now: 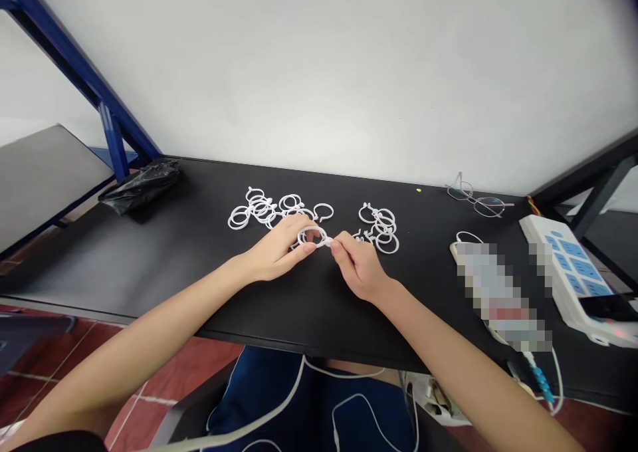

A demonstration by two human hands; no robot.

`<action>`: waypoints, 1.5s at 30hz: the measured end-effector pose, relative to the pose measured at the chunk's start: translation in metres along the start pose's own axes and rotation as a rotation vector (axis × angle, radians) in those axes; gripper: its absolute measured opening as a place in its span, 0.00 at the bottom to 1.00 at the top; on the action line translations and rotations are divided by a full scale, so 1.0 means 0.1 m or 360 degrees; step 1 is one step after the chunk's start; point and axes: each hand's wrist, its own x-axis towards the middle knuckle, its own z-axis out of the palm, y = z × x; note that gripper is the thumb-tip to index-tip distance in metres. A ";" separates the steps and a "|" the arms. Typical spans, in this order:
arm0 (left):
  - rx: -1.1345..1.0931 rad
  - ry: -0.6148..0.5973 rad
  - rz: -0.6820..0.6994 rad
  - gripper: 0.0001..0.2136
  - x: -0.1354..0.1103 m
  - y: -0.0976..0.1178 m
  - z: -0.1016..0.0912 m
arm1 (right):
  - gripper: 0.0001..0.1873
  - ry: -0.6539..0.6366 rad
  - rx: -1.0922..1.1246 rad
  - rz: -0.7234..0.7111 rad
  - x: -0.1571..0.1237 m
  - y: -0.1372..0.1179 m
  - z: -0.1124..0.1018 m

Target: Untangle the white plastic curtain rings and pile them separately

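Over the black tabletop, my left hand [284,247] grips a white ring [313,228] by its side, thumb in front and fingers behind. At the ring's right end, where a small tab sticks out, my right hand [359,264] pinches it between thumb and fingers. The ring looks doubled, so I cannot tell whether one or two rings are held. Behind my left hand lies a loose pile of similar white rings [259,207], partly hidden by the hand. A smaller group of white rings [383,223] lies just beyond my right hand.
On the black table [199,193], a crumpled black plastic bag [144,185] lies at the far left. Eyeglasses [478,201], a phone [498,292] with a cable and a white power strip [568,266] are on the right. A white wall stands behind; cables cross my lap.
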 end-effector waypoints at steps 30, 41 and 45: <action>-0.0060 0.0054 -0.0074 0.20 -0.02 -0.03 0.00 | 0.11 -0.0077 0.0024 0.0012 0.02 -0.04 0.01; -0.0045 0.0100 -0.0059 0.18 -0.01 -0.03 0.01 | 0.12 -0.0097 0.0070 0.0053 0.00 -0.04 0.01; -0.0079 0.0099 -0.0074 0.19 -0.02 -0.01 0.02 | 0.12 -0.0110 0.0083 0.0065 0.00 -0.03 0.01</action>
